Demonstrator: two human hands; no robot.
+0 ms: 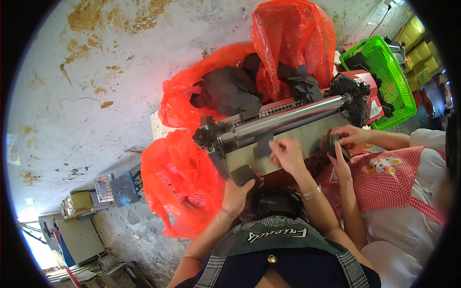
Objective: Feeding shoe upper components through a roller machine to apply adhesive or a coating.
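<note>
The left hand (236, 194) grasps a small stack of dark pieces (244, 174) just below the roller machine (283, 122). The right hand (287, 153) pinches one dark piece (263, 146) against the machine's flat metal plate (307, 139), under the shiny roller. Beside it, a co-worker's hands (343, 144) hold another dark piece. Red plastic bags (182, 177) with dark offcuts stand behind and to the left.

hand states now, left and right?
Left hand: closed on a dark grey piece.
Right hand: pinching a second dark piece at the machine's metal plate.
</note>
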